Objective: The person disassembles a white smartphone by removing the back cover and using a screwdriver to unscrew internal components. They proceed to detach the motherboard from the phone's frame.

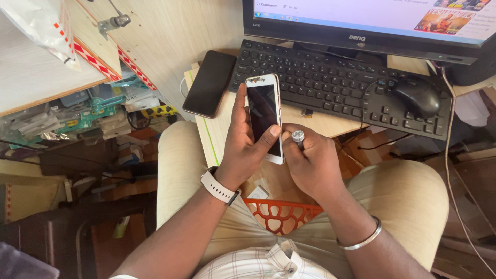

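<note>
The left hand had the white phone in a full wrap, fingers behind the back, thumb laid across the lower part of the dark screen, so the phone stood nearly upright over the lap, in front of the desk edge. The right hand was closed in a fist round a small tool; only its round silver cap showed above the knuckles, just beside the phone's right edge near the bottom. Whether the tip touched the phone could not be told, the fist hid it.

By the look of it, the work was at the phone's lower edge, the tool being brought to or set into that end while the other hand steadied the body. The next move would seem to call for a firm, still hold from the left and a small, careful turn or push from the right, with the tip kept square so it did not slip onto the glass.

A black phone lay face up on the desk, its corner beside the keyboard. A black mouse sat at the keyboard's right end, the monitor lit behind. Below the hands an orange stool showed between the knees. A white watch was on the left wrist, a silver bangle on the right
</note>
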